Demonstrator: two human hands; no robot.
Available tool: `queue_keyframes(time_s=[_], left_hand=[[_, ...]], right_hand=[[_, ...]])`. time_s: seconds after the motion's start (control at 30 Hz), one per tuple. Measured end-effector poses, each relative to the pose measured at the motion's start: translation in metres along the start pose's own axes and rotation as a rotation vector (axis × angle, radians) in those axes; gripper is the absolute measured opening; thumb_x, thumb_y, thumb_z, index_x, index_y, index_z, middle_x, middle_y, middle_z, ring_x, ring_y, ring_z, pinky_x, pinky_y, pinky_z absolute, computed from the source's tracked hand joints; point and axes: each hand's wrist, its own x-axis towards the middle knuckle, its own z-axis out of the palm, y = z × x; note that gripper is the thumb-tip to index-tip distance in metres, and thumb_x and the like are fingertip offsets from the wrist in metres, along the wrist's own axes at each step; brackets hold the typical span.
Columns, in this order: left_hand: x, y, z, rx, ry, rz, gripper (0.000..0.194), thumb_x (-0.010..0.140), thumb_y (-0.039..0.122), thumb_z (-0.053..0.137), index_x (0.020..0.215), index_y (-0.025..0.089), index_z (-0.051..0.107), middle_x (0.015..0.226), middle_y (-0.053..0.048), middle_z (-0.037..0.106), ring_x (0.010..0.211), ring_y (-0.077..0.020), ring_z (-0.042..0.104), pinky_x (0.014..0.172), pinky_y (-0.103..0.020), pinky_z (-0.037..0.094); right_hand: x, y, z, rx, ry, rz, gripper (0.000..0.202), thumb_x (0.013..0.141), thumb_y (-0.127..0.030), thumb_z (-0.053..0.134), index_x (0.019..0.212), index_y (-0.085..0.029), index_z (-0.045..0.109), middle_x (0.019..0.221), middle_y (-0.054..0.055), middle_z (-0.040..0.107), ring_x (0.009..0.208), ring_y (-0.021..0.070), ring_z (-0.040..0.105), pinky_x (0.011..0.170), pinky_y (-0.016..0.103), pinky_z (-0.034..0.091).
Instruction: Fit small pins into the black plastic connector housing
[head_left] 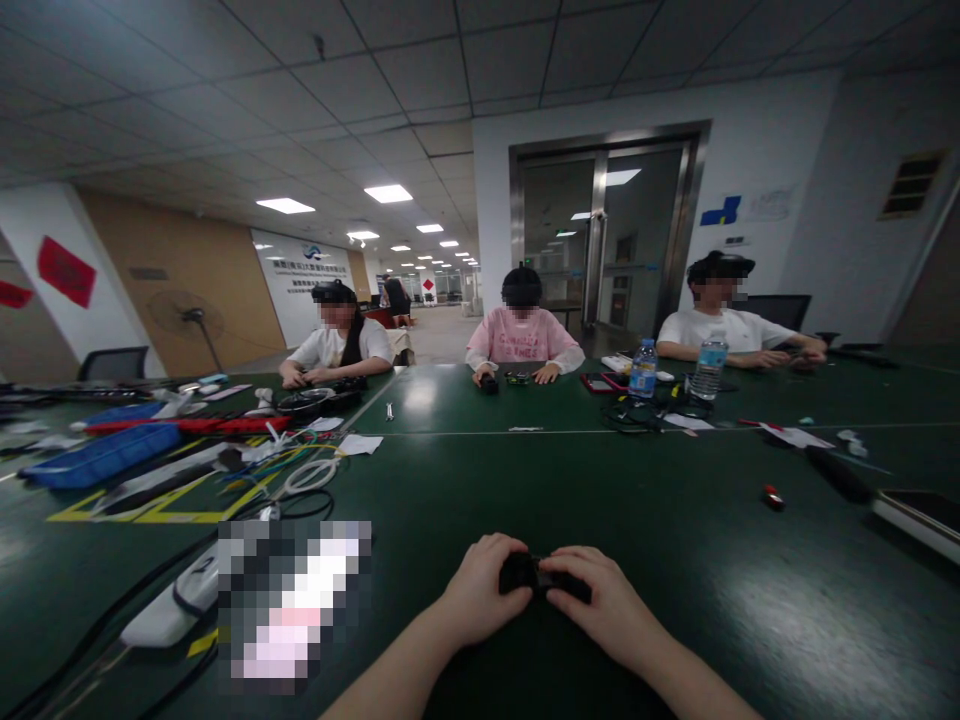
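Observation:
Both my hands meet low in the middle of the head view, just over the dark green table (pixel 420 490). My left hand (pixel 484 590) is closed round the left end of a small black object (pixel 517 572). My right hand (pixel 589 595) grips the other end, thumb and fingers pressed on it. Most of the object lies behind my fingers, and its kind does not show.
To my left are a white power strip (pixel 169 605), a pixelated patch, tangled cables (pixel 307 480) and a blue tray (pixel 105 455). A small red item (pixel 772 497) lies right. Across the table sit three people, near water bottles (pixel 643 370).

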Motion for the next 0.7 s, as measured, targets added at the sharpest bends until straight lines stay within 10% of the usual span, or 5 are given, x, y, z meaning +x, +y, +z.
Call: queue_keyframes(time_s=[0.7], left_hand=[[0.0007, -0.0031, 0.0019, 0.028, 0.007, 0.000, 0.038, 0.070, 0.024, 0.061, 0.107, 0.021, 0.054, 0.107, -0.005, 0.057, 0.099, -0.0219, 0.051, 0.088, -0.034, 0.040]], right_hand=[[0.0003, -0.0040, -0.0009, -0.040, 0.003, -0.025, 0.027, 0.076, -0.029, 0.060, 0.103, -0.032, 0.066, 0.111, 0.002, 0.063, 0.108, 0.0240, 0.053, 0.095, 0.040, 0.038]])
